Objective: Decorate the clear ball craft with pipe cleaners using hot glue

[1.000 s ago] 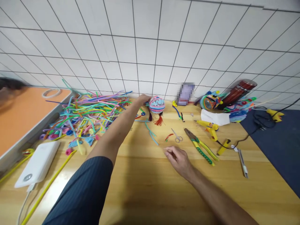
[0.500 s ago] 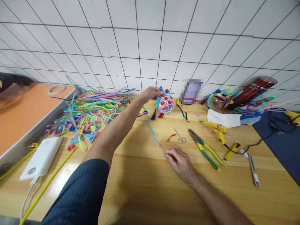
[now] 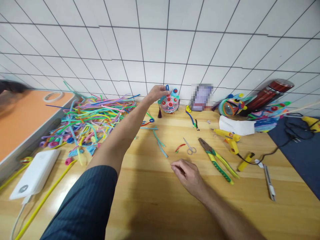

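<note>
Near the wall, my left hand (image 3: pixel 159 93) pinches the top of a colourful ornament (image 3: pixel 170 103) with red round pieces, a blue loop and a dark tassel. My right hand (image 3: pixel 187 174) is curled above the wooden table (image 3: pixel 155 200), closed, and whether anything small is between its fingers is hidden. Just beyond it are small scissors (image 3: pixel 191 149), a short red piece (image 3: pixel 179 147) and a thin teal strip (image 3: pixel 160 143). Pliers with green and yellow handles (image 3: pixel 216 160) lie to its right.
A pile of pipe cleaners (image 3: pixel 97 116) and a white power bank (image 3: pixel 36 173) occupy the left. To the right are a yellow glue gun (image 3: pixel 231 140), a cutter (image 3: pixel 269 183), a red flask (image 3: pixel 271 95) and another ornament (image 3: pixel 230 107). A blurred-out phone (image 3: pixel 201 96) leans on the wall.
The ornament has turned and shifted slightly left with my left hand still on its top. The view has moved a little to the right; my right hand keeps its curled pose.
</note>
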A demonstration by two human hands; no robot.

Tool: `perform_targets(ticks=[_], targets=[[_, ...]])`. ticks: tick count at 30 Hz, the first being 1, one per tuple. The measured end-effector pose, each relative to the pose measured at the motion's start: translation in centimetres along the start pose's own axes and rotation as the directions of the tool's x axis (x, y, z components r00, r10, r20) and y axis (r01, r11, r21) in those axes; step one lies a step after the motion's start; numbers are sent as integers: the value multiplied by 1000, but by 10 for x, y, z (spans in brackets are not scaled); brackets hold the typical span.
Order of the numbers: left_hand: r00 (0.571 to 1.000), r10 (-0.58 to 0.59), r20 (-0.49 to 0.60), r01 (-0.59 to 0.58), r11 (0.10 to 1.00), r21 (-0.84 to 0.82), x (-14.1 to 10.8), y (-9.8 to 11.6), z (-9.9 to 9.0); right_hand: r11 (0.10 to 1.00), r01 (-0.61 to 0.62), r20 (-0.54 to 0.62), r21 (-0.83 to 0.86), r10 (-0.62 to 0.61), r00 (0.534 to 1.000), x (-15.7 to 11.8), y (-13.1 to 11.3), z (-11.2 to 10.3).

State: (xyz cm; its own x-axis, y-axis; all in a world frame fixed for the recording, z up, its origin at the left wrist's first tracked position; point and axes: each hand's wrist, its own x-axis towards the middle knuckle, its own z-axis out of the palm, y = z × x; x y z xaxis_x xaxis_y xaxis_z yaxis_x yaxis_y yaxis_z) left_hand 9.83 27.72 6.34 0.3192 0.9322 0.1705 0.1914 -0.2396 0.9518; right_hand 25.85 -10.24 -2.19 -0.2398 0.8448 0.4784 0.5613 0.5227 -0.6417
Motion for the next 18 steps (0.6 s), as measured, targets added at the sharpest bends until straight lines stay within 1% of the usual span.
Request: perform_targets(ticks=[6, 9, 13, 15, 18], targets=[[991, -21, -131, 15, 999, -45, -9, -12, 1, 999, -44, -12, 20, 45, 999, 1, -2, -2], [988, -26, -149, 20, 999, -44, -9, -14, 6, 999, -46, -17, 22, 47, 999, 2, -3, -2], [991, 12, -133, -9, 1000, 22, -6, -7, 10, 998, -64, -15, -6, 64, 998, 3, -1, 0], [989, 34, -146, -24, 997, 70, -5, -2, 10, 998, -64, -24, -13, 64, 998, 3, -1, 0], [969, 78, -233, -33, 981, 190, -7, 6, 8, 997, -71, -29, 1, 71, 997, 3, 0, -1]])
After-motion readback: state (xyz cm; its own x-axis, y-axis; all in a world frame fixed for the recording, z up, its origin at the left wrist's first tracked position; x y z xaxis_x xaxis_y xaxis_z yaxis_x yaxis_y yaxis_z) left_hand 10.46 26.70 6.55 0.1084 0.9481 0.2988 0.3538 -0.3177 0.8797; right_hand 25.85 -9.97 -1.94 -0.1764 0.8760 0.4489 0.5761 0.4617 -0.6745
